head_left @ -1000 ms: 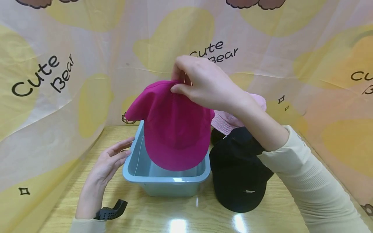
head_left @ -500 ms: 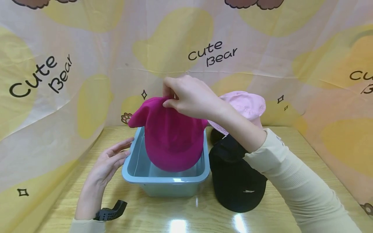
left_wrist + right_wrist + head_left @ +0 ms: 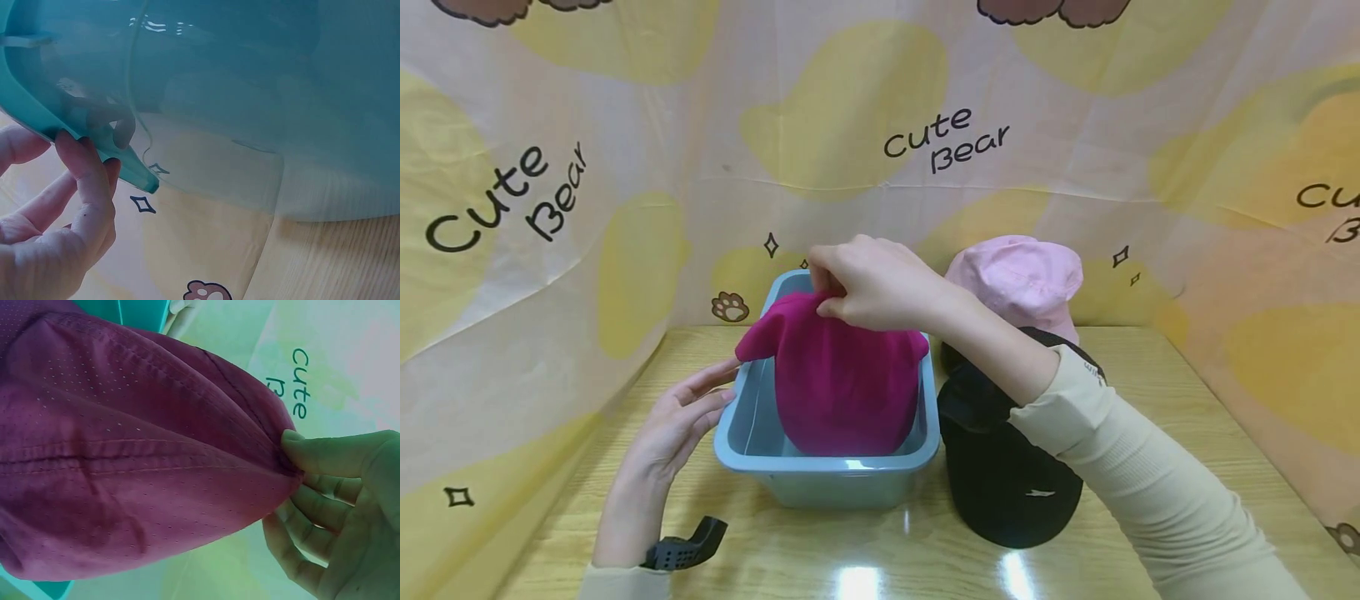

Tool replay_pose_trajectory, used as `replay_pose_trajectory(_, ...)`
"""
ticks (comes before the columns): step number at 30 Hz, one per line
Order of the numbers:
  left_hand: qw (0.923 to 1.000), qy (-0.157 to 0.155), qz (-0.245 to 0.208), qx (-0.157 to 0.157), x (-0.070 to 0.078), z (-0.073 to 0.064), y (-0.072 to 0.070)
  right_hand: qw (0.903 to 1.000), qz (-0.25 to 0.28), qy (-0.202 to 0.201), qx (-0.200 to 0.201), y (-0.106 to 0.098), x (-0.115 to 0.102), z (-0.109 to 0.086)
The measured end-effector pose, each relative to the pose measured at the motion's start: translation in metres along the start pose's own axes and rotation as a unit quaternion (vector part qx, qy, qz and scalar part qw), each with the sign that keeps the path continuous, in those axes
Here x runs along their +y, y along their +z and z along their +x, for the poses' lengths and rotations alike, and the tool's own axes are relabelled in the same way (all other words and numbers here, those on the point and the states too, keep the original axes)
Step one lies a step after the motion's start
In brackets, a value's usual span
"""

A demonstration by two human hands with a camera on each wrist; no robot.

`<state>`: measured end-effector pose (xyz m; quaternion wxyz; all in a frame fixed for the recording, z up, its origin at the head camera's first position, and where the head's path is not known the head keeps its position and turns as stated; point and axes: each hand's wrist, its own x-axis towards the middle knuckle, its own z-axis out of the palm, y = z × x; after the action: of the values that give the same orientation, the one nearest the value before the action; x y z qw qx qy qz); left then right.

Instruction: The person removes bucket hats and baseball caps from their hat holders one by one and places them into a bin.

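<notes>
My right hand (image 3: 880, 283) pinches the crown of a magenta cap (image 3: 850, 392) between thumb and fingers. The cap hangs brim down inside a light blue plastic bin (image 3: 827, 461), one side lobe overlapping the bin's left rim. Up close in the right wrist view, the gathered, perforated cloth of the cap (image 3: 125, 425) narrows to my fingertips. My left hand (image 3: 681, 417) lies at the bin's left side, its loosely extended fingers touching the rim. The left wrist view has those fingers (image 3: 84, 162) against the edge of the see-through bin (image 3: 219, 106).
Right of the bin, a black cap (image 3: 1011, 483) with a small white mark lies on the wooden table (image 3: 1150, 400), partly under my right forearm. Behind it sits a pale pink cap (image 3: 1018, 279). A printed cloth (image 3: 835, 108) hangs around the back and sides.
My right hand has lowered the magenta cap, shifting slightly left, and its brim has sunk into the bin. The pink cap shows more fully now. The left hand stays at the rim.
</notes>
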<state>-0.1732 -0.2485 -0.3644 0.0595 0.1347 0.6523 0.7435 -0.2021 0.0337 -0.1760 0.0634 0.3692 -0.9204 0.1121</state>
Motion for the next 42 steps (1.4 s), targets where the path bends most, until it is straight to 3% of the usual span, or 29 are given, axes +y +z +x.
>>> replay_pose_trajectory(13,0.9999,0.004,0.001,-0.01,0.003,0.001,0.002,0.9973,-0.024,-0.016,-0.067,0.012,-0.004,0.002)
replay_pose_trajectory(22,0.9999,0.003,-0.006,-0.01,0.003,0.001,0.002,0.9916,0.037,-0.042,-0.117,0.008,-0.005,0.002)
replay_pose_trajectory(25,0.9999,0.005,-0.007,-0.014,0.003,0.002,0.002,0.9896,0.049,-0.038,-0.129,0.006,-0.003,0.004)
replay_pose_trajectory(31,0.9999,0.007,-0.009,-0.013,0.003,0.002,0.001,0.9893,0.022,-0.009,-0.144,0.011,0.004,0.012)
replay_pose_trajectory(36,0.9998,0.009,-0.006,-0.013,0.003,0.001,0.0,0.9804,0.003,0.018,-0.196,0.017,0.01,0.021)
replay_pose_trajectory(42,0.9999,0.012,-0.005,-0.009,0.003,0.001,0.001,0.9627,-0.019,0.01,-0.27,0.025,0.014,0.025)
